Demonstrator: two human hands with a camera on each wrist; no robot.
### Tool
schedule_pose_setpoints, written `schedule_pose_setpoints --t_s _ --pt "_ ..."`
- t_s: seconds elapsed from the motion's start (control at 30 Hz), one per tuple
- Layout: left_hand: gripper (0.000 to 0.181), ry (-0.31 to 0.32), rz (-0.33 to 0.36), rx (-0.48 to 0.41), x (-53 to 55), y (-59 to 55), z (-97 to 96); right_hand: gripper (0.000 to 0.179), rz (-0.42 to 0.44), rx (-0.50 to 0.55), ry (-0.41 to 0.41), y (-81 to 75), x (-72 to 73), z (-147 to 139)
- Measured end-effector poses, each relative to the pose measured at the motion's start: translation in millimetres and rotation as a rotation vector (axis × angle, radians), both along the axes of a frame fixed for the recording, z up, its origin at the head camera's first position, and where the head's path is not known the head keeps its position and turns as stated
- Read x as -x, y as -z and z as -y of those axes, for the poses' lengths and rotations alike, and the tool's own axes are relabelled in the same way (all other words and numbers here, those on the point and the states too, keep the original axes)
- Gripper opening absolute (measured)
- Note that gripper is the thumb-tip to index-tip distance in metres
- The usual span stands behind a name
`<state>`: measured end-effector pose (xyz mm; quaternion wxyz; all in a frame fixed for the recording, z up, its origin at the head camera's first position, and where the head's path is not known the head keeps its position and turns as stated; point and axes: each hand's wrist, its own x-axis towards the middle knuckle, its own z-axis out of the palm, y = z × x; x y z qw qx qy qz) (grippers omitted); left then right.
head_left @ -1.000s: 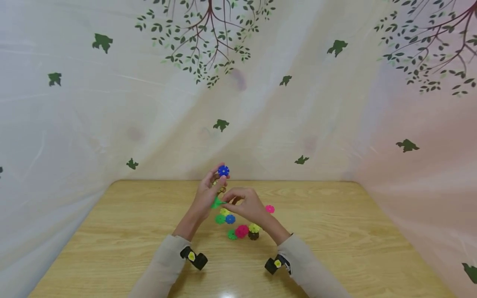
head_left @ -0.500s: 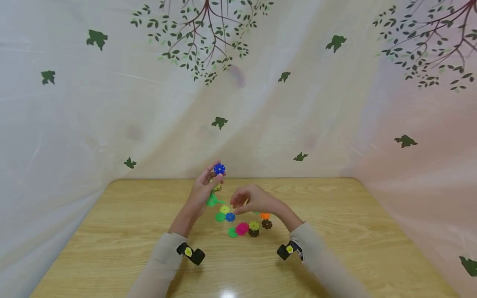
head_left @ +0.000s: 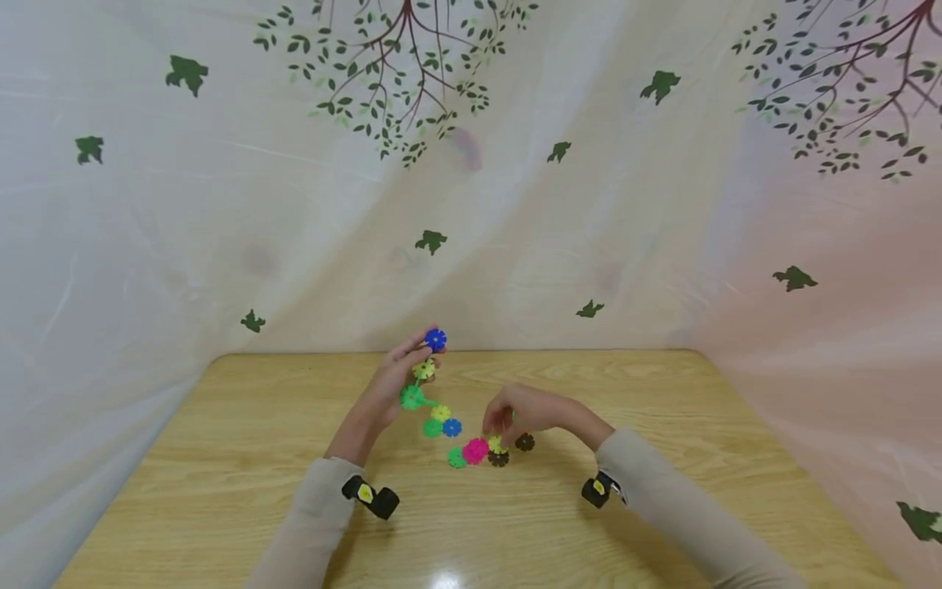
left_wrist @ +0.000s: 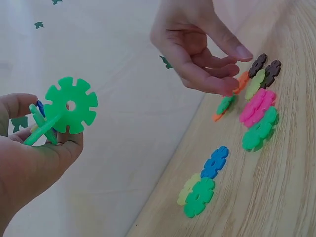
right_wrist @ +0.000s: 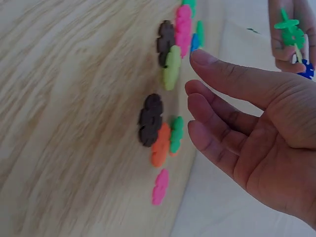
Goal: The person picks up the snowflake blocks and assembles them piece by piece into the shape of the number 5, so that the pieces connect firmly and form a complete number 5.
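My left hand [head_left: 381,397] holds up a joined cluster of notched plastic snowflake discs. A blue disc [head_left: 435,339] tops it, with a yellow disc [head_left: 423,370] below and a green disc [left_wrist: 71,105] facing outward near the palm, where other green discs cross it. Fingers and palm hide part of the cluster. My right hand [head_left: 526,407] hovers low over the loose discs, thumb and fingers bent and apart with nothing between them. In the right wrist view its fingertips [right_wrist: 202,58] point toward a loose yellow disc [right_wrist: 172,68] and dark brown discs [right_wrist: 151,120].
Loose discs lie flat on the wooden table [head_left: 294,442]: a pink disc [head_left: 475,451], a green disc [head_left: 457,457], and a blue disc [head_left: 452,428] beside more green and yellow. Orange discs [right_wrist: 160,145] lie near the right hand. A printed cloth [head_left: 331,270] hangs behind the table.
My right hand has let go of the green disc on the cluster and moved right and down over the loose discs. My left hand still holds the cluster, turned slightly.
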<state>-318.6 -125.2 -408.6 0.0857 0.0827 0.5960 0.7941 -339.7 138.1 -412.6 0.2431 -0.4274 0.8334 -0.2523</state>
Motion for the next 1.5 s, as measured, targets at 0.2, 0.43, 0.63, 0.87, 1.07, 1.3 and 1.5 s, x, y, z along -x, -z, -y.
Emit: schedule_pose_setpoints --t_s 0.2,0.43,0.63,0.87,1.07,1.3,1.5 --pt "0.052 0.001 -0.041 0.055 -0.5 0.3 2.4 0.023 0.004 -0.027 0.017 10.9 -0.2 -1.4" --pt "0.048 0.011 -0.048 0.041 0.4 0.3 4.3 0.023 0.006 -0.047 0.055 11.4 -3.1 3.1" --pt "0.046 -0.005 -0.034 0.036 2.5 0.3 4.4 0.023 0.013 -0.046 0.074 12.9 -0.3 2.8" --pt "0.046 0.0 -0.043 0.026 2.5 -0.2 3.9 0.01 0.018 0.017 0.03 11.8 8.1 -4.0" --pt "0.047 -0.007 -0.049 -0.006 1.2 -1.3 3.4 0.009 -0.052 0.131 0.089 5.1 12.7 -3.4" --pt "0.044 -0.06 -0.038 -0.111 2.5 -0.9 1.7 0.01 -0.03 0.318 0.228 -11.5 6.5 7.0" --pt "0.041 -0.113 -0.031 -0.199 2.0 -2.3 -0.4 0.015 0.059 0.483 0.327 -22.3 -0.9 19.8"
